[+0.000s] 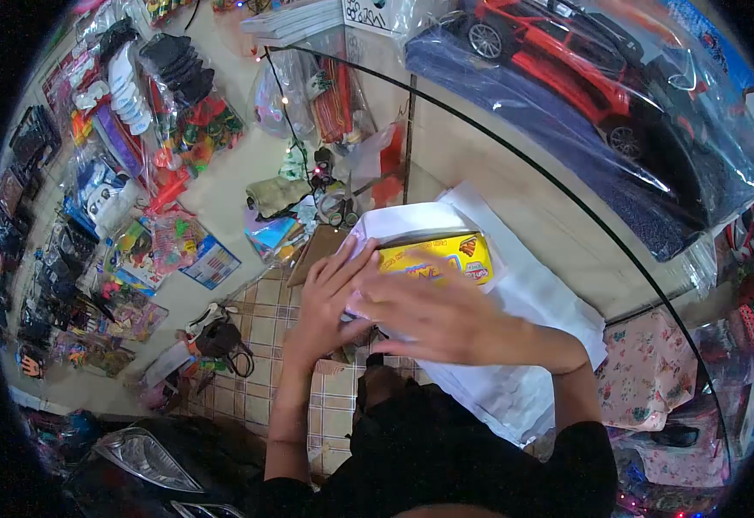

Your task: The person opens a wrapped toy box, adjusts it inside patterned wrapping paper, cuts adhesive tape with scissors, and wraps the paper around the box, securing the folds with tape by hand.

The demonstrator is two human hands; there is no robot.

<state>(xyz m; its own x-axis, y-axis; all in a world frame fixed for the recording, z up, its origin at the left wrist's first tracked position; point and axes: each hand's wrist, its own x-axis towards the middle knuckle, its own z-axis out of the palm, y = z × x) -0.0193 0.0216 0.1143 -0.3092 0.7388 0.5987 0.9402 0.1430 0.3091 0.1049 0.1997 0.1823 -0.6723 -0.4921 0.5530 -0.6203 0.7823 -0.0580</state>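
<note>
A yellow printed box (473, 252) lies on white paper (532, 324), whose far edge stands folded up behind it. Its lettering is upside down to me, and its near side is hidden by my right hand. My left hand (329, 298) lies at the left end of the box, fingers stretched out over the paper there, with its thumb toward the right. Above the near part of the box and paper is my right hand (446, 319). It is smeared by motion, so whether its fingers hold anything does not show.
Scissors (337, 207) lie beyond the box among small packets. A bagged red toy car (558, 65) rests on a glass counter with a dark curved edge (558, 181). Floral pink fabric (649, 367) is at the right. Packaged goods (126, 186) hang along the left wall.
</note>
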